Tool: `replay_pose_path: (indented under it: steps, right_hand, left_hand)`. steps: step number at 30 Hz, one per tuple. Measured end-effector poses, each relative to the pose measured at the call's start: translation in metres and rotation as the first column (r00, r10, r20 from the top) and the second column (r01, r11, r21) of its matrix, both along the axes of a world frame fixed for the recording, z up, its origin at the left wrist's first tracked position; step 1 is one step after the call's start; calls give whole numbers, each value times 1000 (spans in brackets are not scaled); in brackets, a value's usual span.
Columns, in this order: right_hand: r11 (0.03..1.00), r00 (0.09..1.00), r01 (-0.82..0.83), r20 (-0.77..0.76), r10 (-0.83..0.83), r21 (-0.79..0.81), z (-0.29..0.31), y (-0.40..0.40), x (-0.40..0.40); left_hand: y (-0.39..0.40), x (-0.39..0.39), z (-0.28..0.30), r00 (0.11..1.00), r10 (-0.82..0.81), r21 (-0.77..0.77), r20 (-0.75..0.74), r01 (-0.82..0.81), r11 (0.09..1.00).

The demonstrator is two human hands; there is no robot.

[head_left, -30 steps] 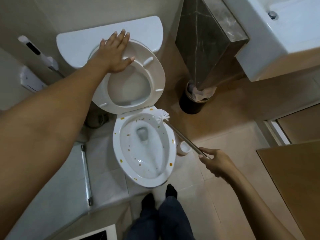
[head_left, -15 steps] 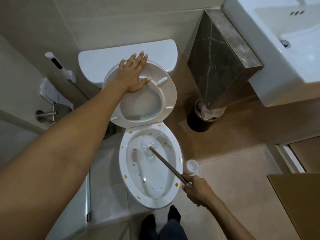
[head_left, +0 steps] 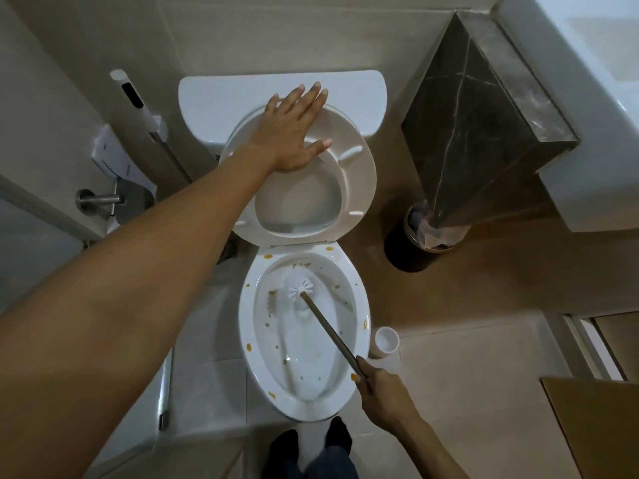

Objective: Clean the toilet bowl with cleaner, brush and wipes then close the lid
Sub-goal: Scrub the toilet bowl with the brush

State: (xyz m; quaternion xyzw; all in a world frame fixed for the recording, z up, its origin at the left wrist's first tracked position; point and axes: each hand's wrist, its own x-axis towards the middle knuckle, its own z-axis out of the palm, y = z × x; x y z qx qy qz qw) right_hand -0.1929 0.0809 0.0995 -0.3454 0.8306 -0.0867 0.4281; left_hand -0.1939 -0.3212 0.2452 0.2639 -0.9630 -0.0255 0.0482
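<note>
The brush [head_left: 300,292] has dropped from the rim into the toilet bowl [head_left: 304,340], so scrubbing is starting. The right hand [head_left: 382,392] grips its handle, fingers curled; the left hand [head_left: 294,133], fingers spread, holds the raised seat [head_left: 359,188] back.

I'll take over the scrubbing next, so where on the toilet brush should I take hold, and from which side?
Grip the toilet brush at the bare upper end of its straight handle, where the right hand holds it now, coming from the bowl's front right. The handle slants up that way, and the bristle head sits down in the soiled toilet bowl.
</note>
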Motion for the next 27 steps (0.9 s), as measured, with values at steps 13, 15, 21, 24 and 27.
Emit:
replay_pose_path:
  steps: [13, 15, 21, 24, 27]
  right_hand:
    - [998, 999, -42, -15, 41, -40, -44, -7, 10]
    - [998, 998, -55, -8, 55, -26, -51, -14, 14]
    - [999, 998, -52, 37, 52, 0, -65, -51, 31]
    - [999, 999, -43, 26, 43, -6, -76, -76, 35]
    - [1000, 999, -24, 23, 24, 9, -86, -92, 39]
  left_hand:
    - [-7, 12, -10, 1000, -10, -128, -4, 9, 992]
    - [-7, 12, -10, 1000, -11, -125, -6, 10, 992]
    - [-7, 11, -12, 1000, -7, -115, -25, 4, 993]
    - [-6, 10, -14, 999, 3, -124, -38, -8, 992]
    - [-7, 8, -17, 999, 1, -142, -53, -9, 990]
